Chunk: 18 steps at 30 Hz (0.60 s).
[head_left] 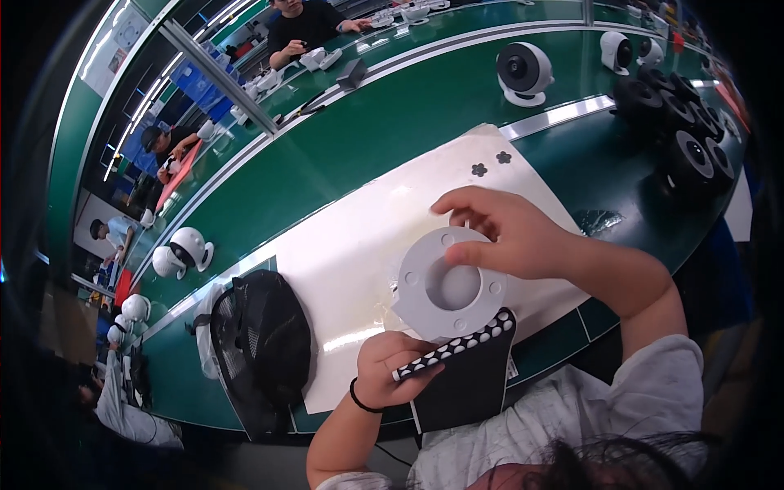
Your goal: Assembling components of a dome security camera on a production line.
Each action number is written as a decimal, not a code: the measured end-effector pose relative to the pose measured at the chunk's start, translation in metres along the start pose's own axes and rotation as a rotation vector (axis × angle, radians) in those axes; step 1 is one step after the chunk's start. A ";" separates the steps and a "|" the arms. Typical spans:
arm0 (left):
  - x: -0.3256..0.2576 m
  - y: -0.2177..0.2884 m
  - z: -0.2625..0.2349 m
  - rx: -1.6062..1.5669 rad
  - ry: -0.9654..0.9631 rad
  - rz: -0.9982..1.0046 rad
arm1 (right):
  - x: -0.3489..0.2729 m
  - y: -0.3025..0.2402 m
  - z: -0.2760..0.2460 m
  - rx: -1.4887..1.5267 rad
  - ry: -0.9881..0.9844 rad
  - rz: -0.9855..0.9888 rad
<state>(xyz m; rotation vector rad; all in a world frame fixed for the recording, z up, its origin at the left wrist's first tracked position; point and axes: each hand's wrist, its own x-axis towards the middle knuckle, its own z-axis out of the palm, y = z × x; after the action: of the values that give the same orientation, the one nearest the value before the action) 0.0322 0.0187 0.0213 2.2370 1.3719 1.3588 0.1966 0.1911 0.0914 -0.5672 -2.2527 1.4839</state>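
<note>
My right hand point(510, 235) grips a white ring-shaped base point(414, 298) at its upper right rim. The thumb reaches over the rim into the central hole; the index finger sticks out, and the other fingers curl behind the rim, partly hidden. Small round marks sit around the ring's face. Below it, my left hand point(390, 369) pinches one end of a black strip with white round dots point(457, 350). The strip slants up to the right, close under the ring's lower edge. Whether the two touch, I cannot tell.
A white sheet point(327, 269) covers the green bench. A black mesh bag point(261, 343) lies left, a black panel point(461, 398) near my lap. Two dark flower-shaped pieces point(479, 170) lie at the sheet's far end. White round cameras point(524, 73) and clustered black units point(694, 155) stand beyond.
</note>
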 end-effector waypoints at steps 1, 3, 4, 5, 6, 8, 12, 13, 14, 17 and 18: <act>-0.002 0.001 -0.001 -0.003 0.009 -0.003 | -0.005 0.003 0.002 -0.066 0.088 -0.159; -0.005 0.002 -0.005 0.002 0.010 0.001 | -0.014 0.011 0.005 -0.245 0.108 -0.474; -0.005 0.002 -0.005 -0.006 0.004 0.020 | -0.020 0.013 0.008 -0.433 0.145 -0.783; -0.005 0.003 -0.006 -0.003 0.004 0.015 | -0.030 0.006 0.013 -0.477 0.108 -0.803; -0.003 0.005 -0.007 0.022 0.003 0.020 | -0.036 0.002 0.019 -0.516 0.126 -0.857; -0.003 0.005 -0.004 0.049 0.001 0.024 | -0.044 0.000 0.032 -0.539 0.118 -0.921; -0.008 0.001 0.002 0.033 0.046 0.047 | -0.042 0.011 0.043 -0.573 0.021 -0.989; -0.009 0.001 0.000 0.018 0.025 0.023 | -0.043 0.012 0.044 -0.547 -0.008 -1.036; -0.011 0.000 -0.001 0.003 0.003 -0.001 | -0.044 0.012 0.046 -0.522 -0.036 -1.081; -0.010 -0.002 -0.004 0.015 -0.010 -0.029 | -0.044 0.002 0.050 -0.450 -0.033 -1.055; -0.011 -0.002 -0.005 0.020 -0.018 -0.041 | -0.043 0.000 0.052 -0.471 0.020 -1.015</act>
<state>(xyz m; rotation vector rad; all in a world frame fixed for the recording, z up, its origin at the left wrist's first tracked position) 0.0255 0.0105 0.0161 2.2158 1.4233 1.3140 0.2056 0.1280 0.0685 0.4273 -2.2824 0.4463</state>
